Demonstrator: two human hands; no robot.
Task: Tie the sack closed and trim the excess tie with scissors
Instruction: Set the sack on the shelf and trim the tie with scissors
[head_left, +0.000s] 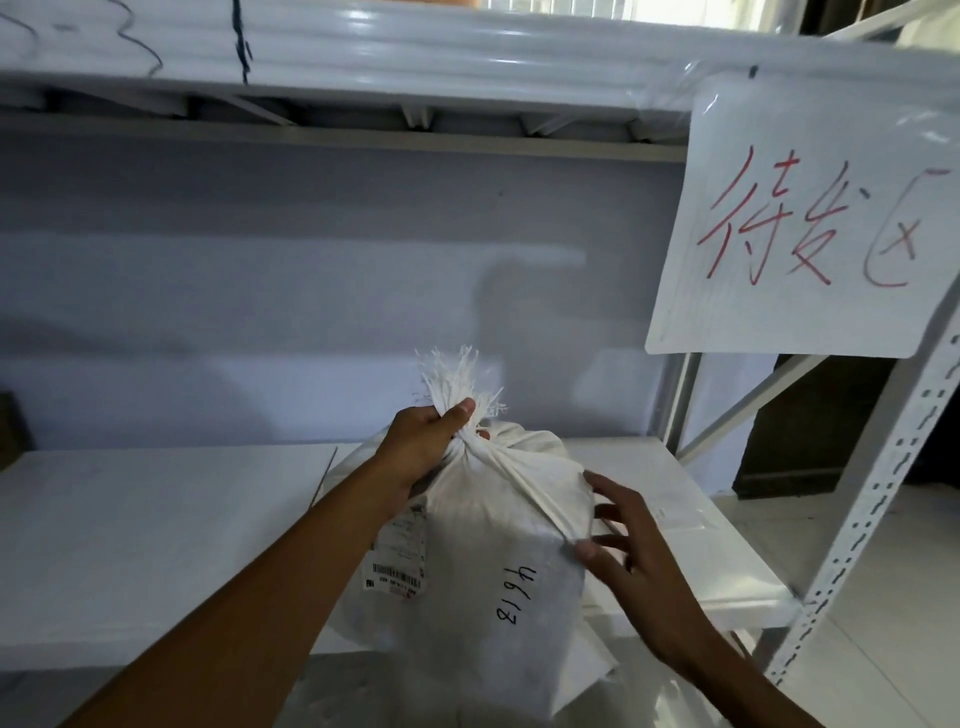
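A full white woven sack (498, 561) with the number 46183 handwritten on it stands at the front edge of a white shelf (156, 545). My left hand (428, 441) grips its gathered neck just under the frayed top (460, 379). My right hand (623, 540) rests with spread fingers against the sack's right shoulder, thumb on a taut fold of cloth. A parcel with a barcode label (397, 558) shows at the sack's left side. No tie and no scissors are in view.
The sack sits in a white metal rack, with an upper shelf (337, 88) overhead and a perforated upright (883, 499) at the right. A white sheet with red handwriting (800, 228) hangs at the upper right. A lavender wall lies behind.
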